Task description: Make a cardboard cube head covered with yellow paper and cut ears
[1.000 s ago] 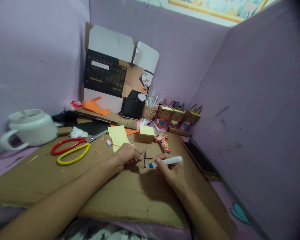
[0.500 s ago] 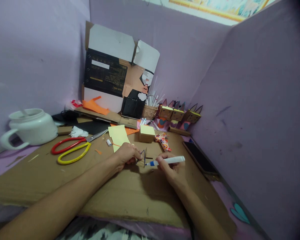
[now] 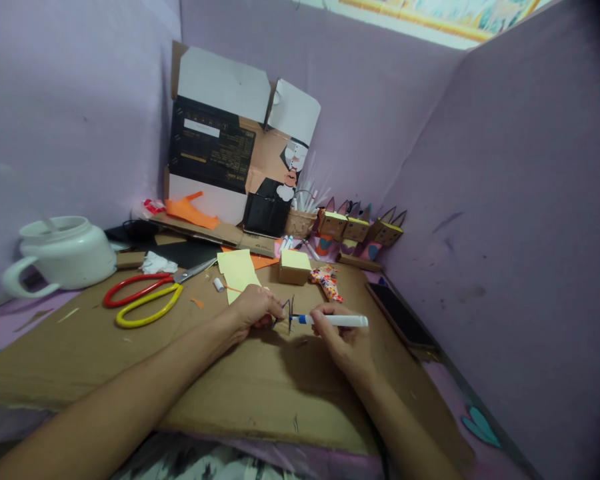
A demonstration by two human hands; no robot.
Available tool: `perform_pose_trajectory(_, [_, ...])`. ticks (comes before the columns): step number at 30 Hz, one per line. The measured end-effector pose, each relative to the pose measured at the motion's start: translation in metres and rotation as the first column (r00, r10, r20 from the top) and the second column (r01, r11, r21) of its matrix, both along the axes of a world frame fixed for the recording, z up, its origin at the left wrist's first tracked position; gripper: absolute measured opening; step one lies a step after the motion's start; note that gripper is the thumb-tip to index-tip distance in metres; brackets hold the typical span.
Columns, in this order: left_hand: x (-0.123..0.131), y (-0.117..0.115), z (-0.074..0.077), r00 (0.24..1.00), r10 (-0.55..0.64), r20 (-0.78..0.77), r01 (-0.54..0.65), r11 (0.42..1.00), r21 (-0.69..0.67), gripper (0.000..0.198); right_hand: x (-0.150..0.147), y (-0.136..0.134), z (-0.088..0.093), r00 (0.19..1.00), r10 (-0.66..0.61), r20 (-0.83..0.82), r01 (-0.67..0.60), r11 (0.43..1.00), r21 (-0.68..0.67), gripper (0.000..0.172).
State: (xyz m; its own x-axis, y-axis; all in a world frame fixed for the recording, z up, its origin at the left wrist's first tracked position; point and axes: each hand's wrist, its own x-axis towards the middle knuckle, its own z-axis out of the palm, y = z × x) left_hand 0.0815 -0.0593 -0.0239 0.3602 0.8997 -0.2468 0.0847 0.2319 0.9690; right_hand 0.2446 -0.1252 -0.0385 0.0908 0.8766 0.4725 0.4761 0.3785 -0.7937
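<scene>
Between the fingers of my left hand [image 3: 254, 310] is a small cardboard piece [image 3: 283, 325] with dark lines along its edges, partly hidden by the fingertips. My right hand [image 3: 344, 337] grips a white marker [image 3: 347, 321] with a blue collar, its tip pointing left and at the edge of that piece. A small cardboard box [image 3: 295, 272] with a pale yellow top stands just beyond the hands. Beside it lies a flower-patterned piece [image 3: 327, 283]. Pale yellow paper [image 3: 237, 267] and a white marker cap [image 3: 219, 285] lie past my left hand.
A cardboard sheet [image 3: 220, 407] covers the table. Scissors [image 3: 150, 300] with red and yellow handles and a white pot [image 3: 65, 253] are at the left. A phone [image 3: 400, 317] lies right. Cardboard figures [image 3: 357, 230] and a pot of markers [image 3: 301, 222] stand behind.
The marker's tip has shifted slightly up along the edge of the cardboard piece, and the marker lies more level. My left hand stays almost still.
</scene>
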Motion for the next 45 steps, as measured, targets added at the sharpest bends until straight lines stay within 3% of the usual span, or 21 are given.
perform_pose_trajectory(20, [0.0001,-0.0004,0.0016,1.0,0.013,0.002,-0.013,1.0,0.0,0.012,-0.0033,-0.0042,0.0043,0.997,0.076,0.032,-0.074,0.996,-0.048,0.022])
perform_pose_trajectory(28, [0.0004,-0.0013,0.003,1.0,0.01,-0.006,-0.01,1.0,-0.009,0.012,0.0015,-0.003,0.001,1.0,0.004,-0.021,-0.005,1.0,-0.008,0.023])
perform_pose_trajectory(37, [0.0,-0.0004,0.0001,1.0,-0.003,0.006,0.003,1.0,0.004,0.014,-0.0001,-0.0021,0.0003,0.998,0.049,0.027,-0.048,0.999,-0.022,0.022])
perform_pose_trajectory(45, [0.0002,-0.0012,0.0025,1.0,0.006,0.001,-0.006,1.0,-0.008,0.014,0.0003,-0.0019,0.0016,1.0,0.01,0.017,-0.01,1.0,0.007,0.021])
